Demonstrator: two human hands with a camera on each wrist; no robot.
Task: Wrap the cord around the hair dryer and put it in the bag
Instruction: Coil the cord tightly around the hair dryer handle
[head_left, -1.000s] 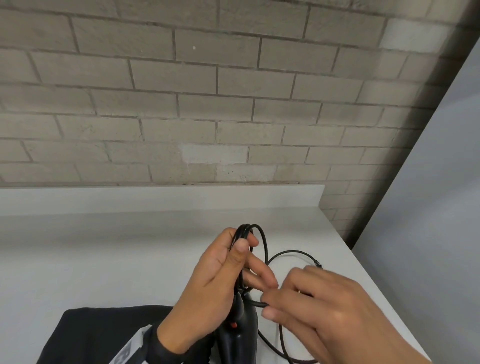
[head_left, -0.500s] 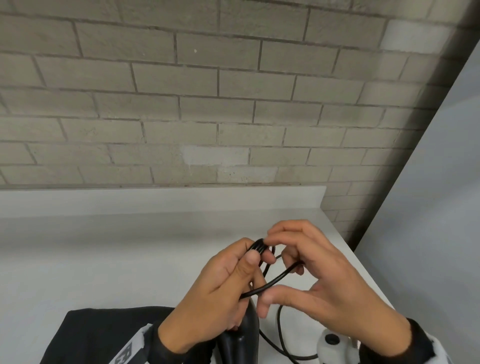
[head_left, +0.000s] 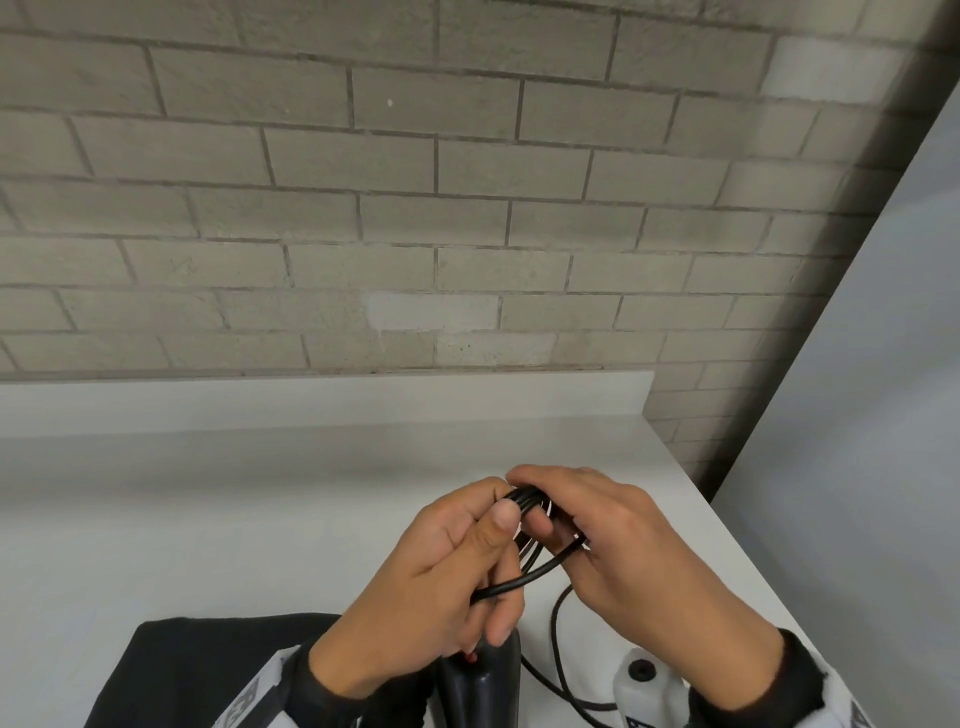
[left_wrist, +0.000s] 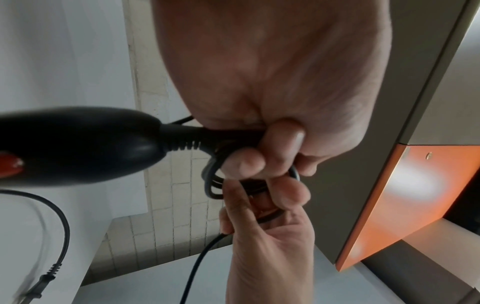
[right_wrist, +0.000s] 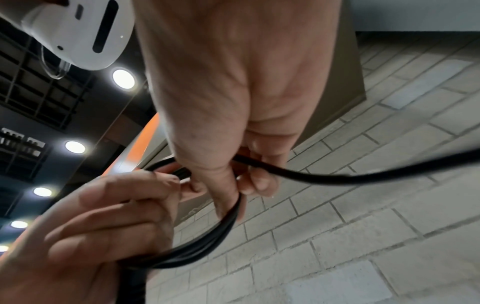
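The black hair dryer (head_left: 483, 680) with a red switch hangs at the bottom centre, handle end up; in the left wrist view the hair dryer (left_wrist: 72, 144) fills the left. My left hand (head_left: 452, 571) grips several loops of the black cord (head_left: 524, 577) bunched just above the handle's strain relief. My right hand (head_left: 623, 551) pinches the cord against the top of that bunch. The slack cord (right_wrist: 337, 176) trails off to the right. The plug (left_wrist: 39, 283) lies on the counter. The black bag (head_left: 208, 670) lies at the lower left, partly hidden by my left arm.
The white counter (head_left: 208, 519) runs back to a raised lip under a grey brick wall (head_left: 415, 208). Its right edge drops off beside a grey panel (head_left: 857, 467). An orange panel (left_wrist: 402, 205) hangs overhead.
My right hand has carried the cord up from beside the dryer's handle to the top of the loops in my left hand, laying one more loop there. The left hand has kept its grip.
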